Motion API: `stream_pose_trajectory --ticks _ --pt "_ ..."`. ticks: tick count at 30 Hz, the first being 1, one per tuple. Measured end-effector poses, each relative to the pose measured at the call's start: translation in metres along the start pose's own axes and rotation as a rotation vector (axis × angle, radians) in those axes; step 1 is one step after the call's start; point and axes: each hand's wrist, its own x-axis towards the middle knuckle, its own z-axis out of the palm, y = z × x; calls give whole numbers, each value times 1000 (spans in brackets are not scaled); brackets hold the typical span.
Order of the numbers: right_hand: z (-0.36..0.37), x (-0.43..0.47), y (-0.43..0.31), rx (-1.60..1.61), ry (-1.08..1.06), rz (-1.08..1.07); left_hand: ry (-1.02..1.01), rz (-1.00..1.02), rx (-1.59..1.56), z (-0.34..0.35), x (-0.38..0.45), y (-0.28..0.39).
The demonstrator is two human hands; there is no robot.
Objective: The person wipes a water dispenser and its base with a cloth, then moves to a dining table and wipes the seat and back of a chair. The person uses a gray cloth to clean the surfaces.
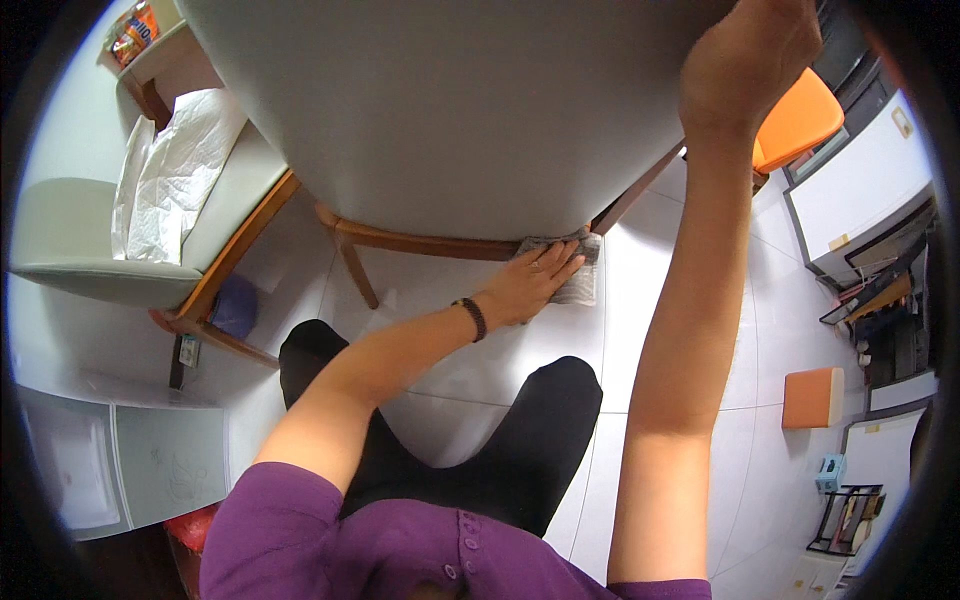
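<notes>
My left hand [536, 277], with a ring and a dark bracelet, presses a folded grey cloth [581, 281] against the corner of the wooden frame [427, 244] of an upholstered chair. The chair's large grey back [465, 112] fills the top middle of the view. My right arm reaches up along the chair's right side. Only the heel and wrist part of my right hand [754, 60] shows at the top edge; its fingers are hidden, so what it touches cannot be seen.
At left, a second grey chair [97, 277] holds crumpled white sheets [180, 180]. Behind it is a shelf with an orange packet [135, 34]. An orange seat [802, 120], an orange stool [812, 398] and white cabinets [855, 187] stand at right. A glass-topped unit [169, 457] is at lower left.
</notes>
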Motion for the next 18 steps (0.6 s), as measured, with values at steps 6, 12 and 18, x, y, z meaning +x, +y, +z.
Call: stream_pose_trajectory --ticks 6,12,18 --pt "5 -6 11 179 29 -4 85 -120 -105 7 47 22" --pt "8 -7 -1 141 96 -11 58 -30 -10 0 27 11" --pt "6 -5 0 -34 85 -61 -121 119 445 -30 -71 -57"
